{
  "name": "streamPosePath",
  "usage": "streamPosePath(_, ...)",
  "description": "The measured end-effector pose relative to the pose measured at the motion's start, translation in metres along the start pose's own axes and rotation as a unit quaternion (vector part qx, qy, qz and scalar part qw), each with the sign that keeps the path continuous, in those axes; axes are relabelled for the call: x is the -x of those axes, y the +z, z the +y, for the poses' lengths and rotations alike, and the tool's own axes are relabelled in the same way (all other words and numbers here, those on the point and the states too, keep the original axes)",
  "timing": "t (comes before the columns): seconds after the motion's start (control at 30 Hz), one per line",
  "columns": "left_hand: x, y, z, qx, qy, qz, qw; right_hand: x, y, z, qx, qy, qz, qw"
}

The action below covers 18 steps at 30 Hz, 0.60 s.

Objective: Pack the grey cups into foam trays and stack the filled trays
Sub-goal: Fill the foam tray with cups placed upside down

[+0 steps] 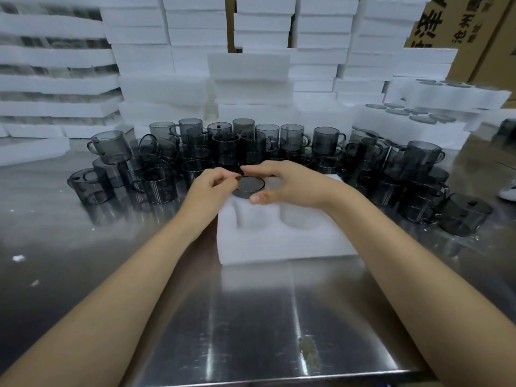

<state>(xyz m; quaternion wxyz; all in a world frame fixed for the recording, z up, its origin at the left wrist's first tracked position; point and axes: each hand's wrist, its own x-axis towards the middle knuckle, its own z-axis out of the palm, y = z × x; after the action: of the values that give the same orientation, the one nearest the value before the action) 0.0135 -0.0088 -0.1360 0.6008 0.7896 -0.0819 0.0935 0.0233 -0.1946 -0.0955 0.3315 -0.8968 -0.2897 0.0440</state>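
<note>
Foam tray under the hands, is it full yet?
Not full. The foam tray shows two empty near pockets; one grey cup sits in a far pocket, gripped by the left hand and right hand.

Foam tray [279, 238] on table [251, 317], centre. One cup [247, 188] in tray's far left pocket, left hand [212, 185] at its left, right hand [282, 180] at its right. Loose cups [326, 141] banded behind tray, spreading both sides, some atop others. Foam stacks [248, 68] behind them, across the whole rear. Filled trays [413, 121] rear right; cartons [480, 37] beyond.
</note>
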Motion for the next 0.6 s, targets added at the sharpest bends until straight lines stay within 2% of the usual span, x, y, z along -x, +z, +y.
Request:
streamPosePath(0.13,-0.002,-0.002,-0.003,0.001,-0.031,-0.007,0.999,-0.002,-0.002,0.004,0.011,0.013,-0.011,1.000)
streamPosePath(0.3,-0.003,-0.004,-0.005,0.064,-0.059,-0.033,0.996,-0.004,-0.002,0.010,-0.065,0.030,0.012,0.997)
streamPosePath(0.47,-0.006,-0.012,-0.008,0.057,-0.044,-0.072,0.995,-0.004,-0.004,0.011,-0.117,0.045,0.006,0.992)
streamPosePath(0.6,-0.006,-0.009,-0.009,0.004,-0.002,-0.077,0.997,-0.001,-0.001,0.005,-0.120,0.042,0.032,0.991)
